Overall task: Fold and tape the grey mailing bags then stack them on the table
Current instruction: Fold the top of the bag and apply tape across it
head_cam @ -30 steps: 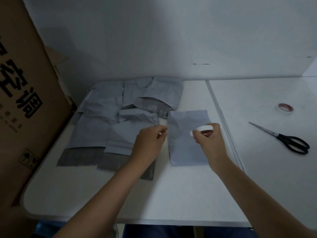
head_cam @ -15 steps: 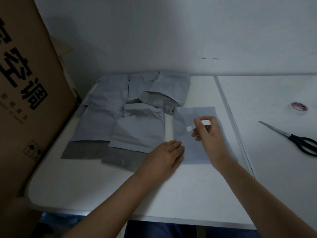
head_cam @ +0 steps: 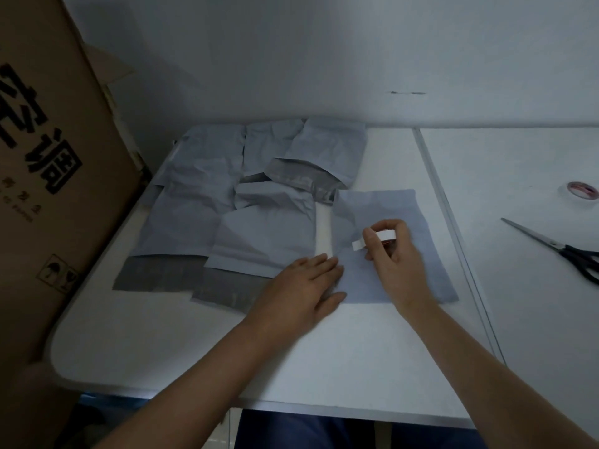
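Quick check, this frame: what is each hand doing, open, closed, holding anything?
Left hand: open, flat on the folded grey mailing bag.
Right hand: closed on a tape roll.

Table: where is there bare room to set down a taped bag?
Bare table runs along the near edge, in front of the loose grey bags and both forearms. The right panel is open near the wall and nearer than the scissors and spare tape roll. The far-left area beside the cardboard box is crowded.
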Demonstrator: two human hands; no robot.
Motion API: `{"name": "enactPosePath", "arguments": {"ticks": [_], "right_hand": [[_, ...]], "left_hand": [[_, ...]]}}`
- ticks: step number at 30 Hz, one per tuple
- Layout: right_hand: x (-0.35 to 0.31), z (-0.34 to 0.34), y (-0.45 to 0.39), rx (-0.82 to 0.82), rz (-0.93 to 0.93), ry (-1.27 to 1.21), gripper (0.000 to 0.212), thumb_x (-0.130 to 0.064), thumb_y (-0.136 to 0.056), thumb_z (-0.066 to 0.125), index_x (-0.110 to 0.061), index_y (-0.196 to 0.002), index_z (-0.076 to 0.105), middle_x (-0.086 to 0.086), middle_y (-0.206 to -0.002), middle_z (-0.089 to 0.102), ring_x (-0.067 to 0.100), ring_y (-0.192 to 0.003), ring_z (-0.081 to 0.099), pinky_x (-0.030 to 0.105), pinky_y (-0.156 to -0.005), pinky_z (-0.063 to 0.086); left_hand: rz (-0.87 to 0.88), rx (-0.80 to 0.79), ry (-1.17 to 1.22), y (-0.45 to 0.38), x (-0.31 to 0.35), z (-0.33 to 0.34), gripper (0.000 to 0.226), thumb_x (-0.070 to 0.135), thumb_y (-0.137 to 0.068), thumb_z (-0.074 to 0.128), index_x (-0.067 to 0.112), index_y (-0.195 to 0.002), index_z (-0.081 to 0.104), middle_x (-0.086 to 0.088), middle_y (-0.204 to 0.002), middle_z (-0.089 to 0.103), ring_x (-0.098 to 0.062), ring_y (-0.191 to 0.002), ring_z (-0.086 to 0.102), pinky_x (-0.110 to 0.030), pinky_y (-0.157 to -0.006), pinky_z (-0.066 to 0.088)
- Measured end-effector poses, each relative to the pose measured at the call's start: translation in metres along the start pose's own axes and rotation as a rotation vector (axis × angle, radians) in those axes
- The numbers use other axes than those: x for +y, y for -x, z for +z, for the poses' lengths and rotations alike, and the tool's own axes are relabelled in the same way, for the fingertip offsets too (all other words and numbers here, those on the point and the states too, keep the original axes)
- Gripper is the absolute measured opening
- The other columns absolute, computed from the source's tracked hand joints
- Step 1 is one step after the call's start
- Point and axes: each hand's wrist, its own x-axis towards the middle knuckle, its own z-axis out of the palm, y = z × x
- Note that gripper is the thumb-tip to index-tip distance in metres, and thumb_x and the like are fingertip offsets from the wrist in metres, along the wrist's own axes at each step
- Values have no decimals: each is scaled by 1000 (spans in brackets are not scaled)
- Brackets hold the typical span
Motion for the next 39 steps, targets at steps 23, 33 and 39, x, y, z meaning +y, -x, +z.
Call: {"name": "enactPosePath", "arguments": {"ticks": [23, 33, 39], "right_hand": [[1, -1, 1, -1, -47, -40, 33, -48, -87, 53, -21, -105, 51, -13, -78, 63, 7, -70, 63, 15, -65, 49], [0, 0, -1, -25, 3, -123, 31, -43, -94, 44, -16, -105, 52, -9, -78, 63, 3, -68, 61, 18, -66, 47], [-21, -9, -17, -180, 20, 107, 27, -42, -95, 50, -17, -102, 56, -4, -78, 67, 5, -73, 64, 32, -74, 54]], "left_hand": [[-832, -144, 993, -66, 12, -40, 24, 31, -84, 73, 8, -87, 73, 1, -74, 69, -1, -47, 50, -16, -51, 42], [-816, -94, 960, -77, 10, -38, 13, 18, -84, 71, 5, -84, 72, -1, -71, 67, -3, -50, 50, -16, -53, 42], [-827, -73, 975, -78, 4, -45, 11, 18, -86, 68, 8, -81, 70, 2, -70, 66, 0, -48, 52, -14, -49, 43]]}}
